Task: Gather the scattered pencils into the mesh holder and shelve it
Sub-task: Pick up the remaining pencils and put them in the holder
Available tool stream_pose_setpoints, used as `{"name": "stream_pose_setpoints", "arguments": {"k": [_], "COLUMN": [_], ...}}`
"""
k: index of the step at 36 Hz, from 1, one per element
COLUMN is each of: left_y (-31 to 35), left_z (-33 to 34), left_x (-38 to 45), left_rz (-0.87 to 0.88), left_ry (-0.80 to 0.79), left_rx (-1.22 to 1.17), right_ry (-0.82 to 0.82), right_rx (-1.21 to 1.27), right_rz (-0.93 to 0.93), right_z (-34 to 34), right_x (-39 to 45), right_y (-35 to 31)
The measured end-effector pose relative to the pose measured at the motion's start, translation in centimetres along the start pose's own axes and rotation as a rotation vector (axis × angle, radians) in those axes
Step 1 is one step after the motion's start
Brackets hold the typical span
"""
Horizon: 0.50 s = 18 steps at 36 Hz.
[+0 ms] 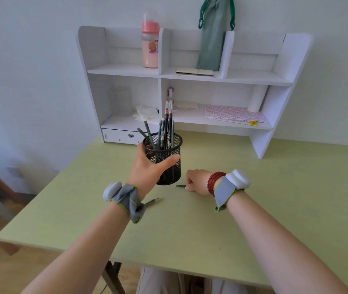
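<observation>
A black mesh holder [169, 148] stands on the green desk [253, 198], filled with several dark pencils and pens that stick up out of it. My left hand [147, 166] wraps around the holder's near side, thumb across its front. Just right of the holder's base, my right hand [196, 181] rests on the desk with its fingers closed on a dark pencil [180, 186], whose tip pokes out to the left. Another pencil [153, 202] lies on the desk under my left wrist, partly hidden by the wrist strap.
A white desktop shelf unit [190, 77] stands at the back of the desk. It holds a pink bottle [150, 45], a green pouch [212, 35], a sticker sheet [234, 115], a white roll [257, 98] and tissues. A small drawer [122, 135] sits at its lower left.
</observation>
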<state>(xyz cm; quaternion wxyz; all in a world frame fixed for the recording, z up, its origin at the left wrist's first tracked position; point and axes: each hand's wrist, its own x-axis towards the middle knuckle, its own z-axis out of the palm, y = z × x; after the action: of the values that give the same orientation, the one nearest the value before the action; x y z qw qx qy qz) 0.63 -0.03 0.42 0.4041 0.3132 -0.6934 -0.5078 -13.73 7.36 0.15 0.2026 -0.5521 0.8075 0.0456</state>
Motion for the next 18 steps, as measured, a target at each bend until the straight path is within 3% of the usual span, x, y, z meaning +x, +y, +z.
{"name": "stream_pose_setpoints", "arguments": {"k": [7, 18], "left_y": [0.2, 0.7], "left_z": [0.1, 0.8], "left_x": [-0.2, -0.6], "left_rz": [-0.009, 0.000], "left_ry": [-0.005, -0.031], "left_rx": [-0.008, 0.004], "right_ry": [0.247, 0.849], "right_rx": [0.231, 0.662], "right_rz": [-0.028, -0.343], "right_z": [-2.4, -10.7], "right_x": [-1.1, -5.7], "right_y": [1.1, 0.2]}}
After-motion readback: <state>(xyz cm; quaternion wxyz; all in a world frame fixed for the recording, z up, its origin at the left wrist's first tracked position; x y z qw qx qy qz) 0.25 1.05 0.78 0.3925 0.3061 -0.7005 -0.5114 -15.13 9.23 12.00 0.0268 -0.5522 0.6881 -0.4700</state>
